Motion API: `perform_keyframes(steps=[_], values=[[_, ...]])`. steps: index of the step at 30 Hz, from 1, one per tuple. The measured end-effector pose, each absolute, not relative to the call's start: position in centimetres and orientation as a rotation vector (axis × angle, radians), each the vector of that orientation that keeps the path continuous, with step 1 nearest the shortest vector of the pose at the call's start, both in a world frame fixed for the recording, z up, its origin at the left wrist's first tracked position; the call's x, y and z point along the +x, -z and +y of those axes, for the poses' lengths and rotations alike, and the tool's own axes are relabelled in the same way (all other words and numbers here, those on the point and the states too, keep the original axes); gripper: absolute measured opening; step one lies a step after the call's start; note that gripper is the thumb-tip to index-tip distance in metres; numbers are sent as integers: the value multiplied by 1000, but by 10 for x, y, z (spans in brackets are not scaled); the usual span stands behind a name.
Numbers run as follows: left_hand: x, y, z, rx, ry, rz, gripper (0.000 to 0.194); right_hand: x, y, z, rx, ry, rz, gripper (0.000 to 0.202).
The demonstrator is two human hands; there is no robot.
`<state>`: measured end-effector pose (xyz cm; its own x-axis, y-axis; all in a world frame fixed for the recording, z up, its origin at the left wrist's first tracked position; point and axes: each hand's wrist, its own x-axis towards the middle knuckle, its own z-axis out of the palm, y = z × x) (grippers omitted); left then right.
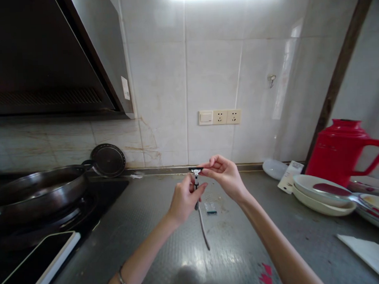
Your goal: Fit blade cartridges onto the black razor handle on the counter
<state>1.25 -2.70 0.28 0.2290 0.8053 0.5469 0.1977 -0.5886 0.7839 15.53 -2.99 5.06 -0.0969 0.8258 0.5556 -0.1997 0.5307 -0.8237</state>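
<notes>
A razor (196,182) stands upright above the middle of the counter, its dark head on top and a silver neck below. My left hand (186,198) is closed around its dark handle, thumb along the right side. With thumb and fingertips, my right hand (224,174) pinches the right end of the razor's head (194,169). On the counter just below lies a small clear packet (210,208) with a teal edge. A thin grey strip (204,230), perhaps a cord, runs down from under the left hand.
To the left, a large pan (39,192) sits on the black stove, with a phone-like slab (40,268) in front. On the right are stacked dishes (322,194), a red thermos jug (339,151) and a white paper (373,253). The tiled wall bears sockets (220,117).
</notes>
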Motion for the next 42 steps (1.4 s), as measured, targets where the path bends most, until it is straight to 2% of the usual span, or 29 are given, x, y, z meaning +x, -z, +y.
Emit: perform_keyframes(steps=[12,21,27,34,42], values=[[8,-4,-23,1977,-1388,934,30,155,-49,-28,-537,-962,-1418,30],[4,-8,-11,1730,-1371,836,32,163,-50,-26,-655,-793,-1513,27],[-5,-13,-4,1680,-1332,745,39,170,-50,-18,-891,-732,-1479,23],[-8,-14,1,1750,-1363,772,42,182,-41,-14,-1213,-651,-1891,22],[-12,-1,14,1618,-1241,726,43,166,-37,-24,-1166,-653,-2139,35]])
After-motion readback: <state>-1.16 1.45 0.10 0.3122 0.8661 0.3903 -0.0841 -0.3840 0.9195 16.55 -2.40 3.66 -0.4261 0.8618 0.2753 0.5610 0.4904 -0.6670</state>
